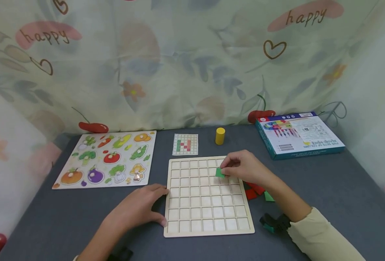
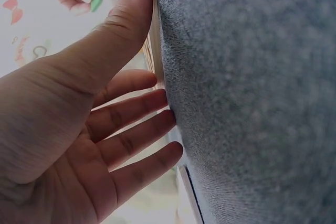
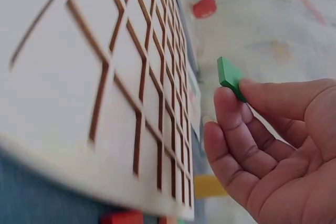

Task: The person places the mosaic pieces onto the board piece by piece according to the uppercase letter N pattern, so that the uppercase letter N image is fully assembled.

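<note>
while straight left fingers (image 2: 131,109) are touching gridded board (image 1: 195,201), right fingers (image 3: 233,124) are pinching green tile (image 3: 229,76), placement seemingly needing alignment.

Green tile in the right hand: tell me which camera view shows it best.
Right wrist: the green tile is largest there, its thickness plain. The head view shows it small, against the board; the left wrist view, small, narrow and blurred.
</note>
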`<control>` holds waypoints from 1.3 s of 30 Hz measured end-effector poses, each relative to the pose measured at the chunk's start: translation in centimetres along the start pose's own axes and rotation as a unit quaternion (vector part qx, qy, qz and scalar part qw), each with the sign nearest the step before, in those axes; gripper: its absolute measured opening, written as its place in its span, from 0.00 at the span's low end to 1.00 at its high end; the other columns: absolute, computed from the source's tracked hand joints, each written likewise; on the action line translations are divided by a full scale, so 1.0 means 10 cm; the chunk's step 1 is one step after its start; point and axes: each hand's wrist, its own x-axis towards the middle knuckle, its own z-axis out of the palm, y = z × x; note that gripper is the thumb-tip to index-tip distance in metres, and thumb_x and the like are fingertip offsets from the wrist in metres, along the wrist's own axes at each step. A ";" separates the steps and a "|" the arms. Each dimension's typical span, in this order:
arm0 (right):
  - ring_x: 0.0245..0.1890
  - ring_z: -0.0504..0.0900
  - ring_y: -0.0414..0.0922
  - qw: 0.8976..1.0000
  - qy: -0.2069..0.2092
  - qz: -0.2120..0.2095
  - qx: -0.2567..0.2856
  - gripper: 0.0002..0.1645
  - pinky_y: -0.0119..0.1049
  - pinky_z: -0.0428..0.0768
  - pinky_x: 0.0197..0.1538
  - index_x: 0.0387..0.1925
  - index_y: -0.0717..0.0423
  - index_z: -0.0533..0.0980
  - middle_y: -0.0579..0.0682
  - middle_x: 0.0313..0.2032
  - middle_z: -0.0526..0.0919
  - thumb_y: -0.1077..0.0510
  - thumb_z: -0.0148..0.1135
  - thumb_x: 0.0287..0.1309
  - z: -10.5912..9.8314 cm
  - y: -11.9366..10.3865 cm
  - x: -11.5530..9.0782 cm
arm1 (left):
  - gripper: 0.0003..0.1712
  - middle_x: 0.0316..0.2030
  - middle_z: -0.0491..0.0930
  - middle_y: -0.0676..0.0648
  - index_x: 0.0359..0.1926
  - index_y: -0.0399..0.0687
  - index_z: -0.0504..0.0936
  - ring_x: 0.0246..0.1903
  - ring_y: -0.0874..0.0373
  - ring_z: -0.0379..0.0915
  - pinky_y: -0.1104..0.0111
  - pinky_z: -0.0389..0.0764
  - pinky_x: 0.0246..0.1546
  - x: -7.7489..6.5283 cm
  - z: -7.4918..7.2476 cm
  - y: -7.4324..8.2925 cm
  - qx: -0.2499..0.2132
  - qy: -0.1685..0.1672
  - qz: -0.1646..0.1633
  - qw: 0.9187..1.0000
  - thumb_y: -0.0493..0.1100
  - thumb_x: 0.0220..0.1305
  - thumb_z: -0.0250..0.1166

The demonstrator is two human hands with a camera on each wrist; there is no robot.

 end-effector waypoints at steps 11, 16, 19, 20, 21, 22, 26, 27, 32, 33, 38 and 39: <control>0.28 0.83 0.46 0.999 -0.036 -0.019 0.012 0.03 0.37 0.80 0.36 0.33 0.60 0.83 0.46 0.29 0.84 0.64 0.70 0.59 0.36 -0.14 0.28 | 0.48 0.57 0.77 0.45 0.59 0.44 0.79 0.56 0.51 0.74 0.53 0.75 0.58 0.01 0.03 -0.03 0.000 0.006 0.004 1.000 0.65 0.40 0.80; 0.28 0.84 0.46 0.998 -0.057 -0.017 0.016 0.02 0.37 0.80 0.35 0.33 0.61 0.83 0.46 0.28 0.83 0.65 0.69 0.59 0.47 -0.16 0.40 | 0.48 0.56 0.77 0.46 0.59 0.45 0.79 0.55 0.52 0.74 0.54 0.76 0.57 0.01 0.03 -0.01 0.005 0.005 -0.002 1.000 0.65 0.39 0.80; 0.28 0.82 0.43 0.998 -0.063 -0.019 0.005 0.02 0.36 0.79 0.35 0.33 0.62 0.83 0.46 0.27 0.83 0.65 0.70 0.58 0.54 -0.20 0.45 | 0.48 0.56 0.77 0.46 0.59 0.45 0.79 0.55 0.52 0.74 0.54 0.76 0.57 0.01 0.02 -0.01 0.003 0.003 -0.003 1.000 0.65 0.40 0.80; 0.28 0.82 0.43 0.998 -0.064 -0.019 0.002 0.02 0.35 0.79 0.35 0.32 0.63 0.83 0.46 0.26 0.83 0.66 0.70 0.58 0.56 -0.21 0.47 | 0.48 0.56 0.77 0.46 0.59 0.45 0.79 0.54 0.52 0.74 0.54 0.76 0.57 0.01 0.02 -0.01 0.001 0.002 -0.003 1.000 0.65 0.40 0.80; 0.28 0.82 0.43 0.998 -0.064 -0.021 -0.003 0.02 0.35 0.79 0.35 0.32 0.63 0.83 0.46 0.26 0.82 0.66 0.70 0.58 0.59 -0.23 0.49 | 0.48 0.56 0.77 0.46 0.59 0.45 0.79 0.54 0.52 0.74 0.54 0.76 0.57 0.01 0.02 -0.01 0.000 0.001 -0.004 1.000 0.65 0.40 0.79; 0.28 0.82 0.42 0.998 -0.063 -0.022 -0.009 0.03 0.34 0.79 0.36 0.32 0.63 0.83 0.45 0.26 0.82 0.66 0.70 0.58 0.62 -0.25 0.51 | 0.48 0.56 0.77 0.46 0.59 0.44 0.79 0.54 0.52 0.74 0.54 0.76 0.57 0.01 0.02 -0.01 -0.002 0.001 -0.003 1.000 0.66 0.40 0.79; 0.25 0.81 0.41 0.998 -0.059 -0.018 -0.026 0.02 0.33 0.78 0.33 0.30 0.60 0.83 0.45 0.24 0.82 0.66 0.70 0.58 0.73 -0.31 0.57 | 0.49 0.55 0.78 0.45 0.59 0.43 0.79 0.54 0.51 0.74 0.53 0.76 0.56 0.00 0.01 -0.02 -0.004 0.005 0.003 1.000 0.67 0.40 0.79; 0.24 0.80 0.41 0.998 -0.056 -0.020 -0.035 0.03 0.33 0.77 0.33 0.30 0.59 0.83 0.44 0.24 0.81 0.66 0.70 0.57 0.75 -0.33 0.58 | 0.49 0.55 0.78 0.45 0.59 0.43 0.79 0.54 0.51 0.75 0.53 0.76 0.56 -0.01 0.01 -0.02 -0.004 0.007 0.005 1.000 0.67 0.39 0.79; 0.26 0.77 0.39 0.995 -0.035 -0.035 -0.082 0.06 0.35 0.76 0.35 0.27 0.54 0.83 0.41 0.23 0.80 0.64 0.71 0.57 0.84 -0.38 0.60 | 0.48 0.55 0.78 0.45 0.59 0.44 0.80 0.53 0.51 0.75 0.53 0.76 0.56 0.00 0.01 -0.02 -0.010 0.004 0.002 1.000 0.67 0.39 0.79; 0.27 0.76 0.40 0.995 -0.032 -0.037 -0.092 0.06 0.35 0.76 0.36 0.27 0.53 0.83 0.41 0.23 0.80 0.64 0.72 0.57 0.85 -0.39 0.60 | 0.48 0.54 0.78 0.45 0.59 0.44 0.80 0.53 0.51 0.75 0.53 0.76 0.56 0.00 0.01 -0.02 -0.012 0.003 0.000 1.000 0.67 0.39 0.79; 0.29 0.76 0.41 0.993 -0.029 -0.031 -0.113 0.07 0.37 0.76 0.38 0.26 0.52 0.82 0.40 0.24 0.80 0.64 0.72 0.56 0.88 -0.40 0.58 | 0.48 0.54 0.78 0.46 0.58 0.44 0.80 0.52 0.52 0.75 0.53 0.77 0.56 0.01 0.01 -0.01 -0.010 -0.001 -0.003 1.000 0.67 0.39 0.79; 0.29 0.76 0.41 0.993 -0.029 -0.029 -0.115 0.07 0.37 0.76 0.38 0.26 0.52 0.82 0.40 0.24 0.80 0.64 0.72 0.56 0.89 -0.40 0.58 | 0.48 0.53 0.78 0.46 0.58 0.44 0.80 0.52 0.52 0.75 0.53 0.77 0.56 0.01 0.01 -0.01 -0.009 -0.001 -0.004 1.000 0.67 0.39 0.79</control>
